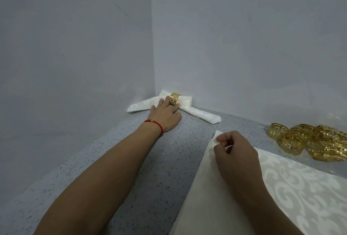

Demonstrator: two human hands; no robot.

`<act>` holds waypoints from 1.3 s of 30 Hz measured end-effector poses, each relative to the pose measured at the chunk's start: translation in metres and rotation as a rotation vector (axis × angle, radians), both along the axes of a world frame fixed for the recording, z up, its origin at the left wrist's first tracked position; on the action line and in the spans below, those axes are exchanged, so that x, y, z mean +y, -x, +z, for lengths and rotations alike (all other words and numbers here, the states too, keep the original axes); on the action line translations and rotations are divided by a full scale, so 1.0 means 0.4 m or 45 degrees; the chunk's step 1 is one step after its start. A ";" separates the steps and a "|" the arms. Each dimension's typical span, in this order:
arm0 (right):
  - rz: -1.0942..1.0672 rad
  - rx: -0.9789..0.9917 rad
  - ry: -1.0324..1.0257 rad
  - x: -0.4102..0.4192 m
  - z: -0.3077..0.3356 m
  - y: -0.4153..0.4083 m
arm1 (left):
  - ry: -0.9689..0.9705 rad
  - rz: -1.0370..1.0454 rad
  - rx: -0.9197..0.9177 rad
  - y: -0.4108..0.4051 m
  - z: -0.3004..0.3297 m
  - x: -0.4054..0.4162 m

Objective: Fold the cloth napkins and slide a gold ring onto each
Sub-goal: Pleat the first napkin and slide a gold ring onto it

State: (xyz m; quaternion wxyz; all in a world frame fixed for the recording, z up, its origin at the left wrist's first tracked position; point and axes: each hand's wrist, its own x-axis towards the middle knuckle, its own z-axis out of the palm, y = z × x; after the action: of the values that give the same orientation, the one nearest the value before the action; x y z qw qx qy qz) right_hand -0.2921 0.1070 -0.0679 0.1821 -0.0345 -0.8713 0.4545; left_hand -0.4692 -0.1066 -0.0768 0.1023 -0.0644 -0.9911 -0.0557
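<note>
Nearest to the camera, a flat napkin (221, 193) is spread on the speckled grey counter (131, 159); its lower part is cut off by the picture edge. Its long edge runs away from the camera toward the wall corner (153, 47), and its far corner points the same way. One part is seen plain cream, while the part on the right carries a pale swirl pattern. That far corner is pinched by the right hand (234, 150), whose fingers are curled around the cloth edge.

Farther from the flat napkin, to its right, a heap of gold rings (308, 141) is seen, with a cut-out key pattern. How many there are is hard to count, because they overlap and the heap is cut off at the right edge.

Beyond the flat napkin, close to the wall corner, a folded napkin (187, 107) is laid. It is white, gathered in the middle, with two tails spreading left and right, so its long axis lies across the view. A gold ring (174, 99) is fitted around its middle. The left hand (165, 116), with a red bracelet (155, 124) at the wrist, is rested flat with straight fingers touching the ring and the cloth. The fingertips are partly hidden there.
</note>
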 end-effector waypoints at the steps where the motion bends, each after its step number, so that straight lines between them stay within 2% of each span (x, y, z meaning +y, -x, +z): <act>1: 0.000 -0.001 -0.001 0.000 0.000 0.000 | 0.004 0.000 -0.018 0.001 -0.002 0.000; 9: 0.002 -0.013 -0.014 0.001 0.001 -0.001 | -0.174 -0.066 -0.036 -0.005 -0.004 0.001; 19: 0.018 -0.047 0.008 -0.003 0.010 -0.008 | -0.190 -0.107 -0.106 -0.028 0.015 0.004; 26: 0.017 -0.059 0.014 -0.001 0.010 -0.005 | -0.132 -0.139 -0.020 -0.038 0.016 0.014; 30: 0.024 -0.053 0.016 0.001 0.010 -0.005 | -0.233 -0.117 0.219 -0.056 0.023 0.020; 35: 0.023 -0.029 0.019 0.002 0.009 -0.004 | -0.264 -0.159 0.205 -0.080 0.028 0.025; 39: 0.011 0.003 0.089 0.001 0.006 0.001 | -0.451 -0.157 0.184 -0.168 0.043 0.054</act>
State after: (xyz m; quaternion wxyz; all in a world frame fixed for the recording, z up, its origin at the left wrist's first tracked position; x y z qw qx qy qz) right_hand -0.2924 0.1075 -0.0656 0.1798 -0.0368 -0.8548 0.4855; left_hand -0.4019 -0.0851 -0.0596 0.1794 -0.1096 -0.9500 -0.2307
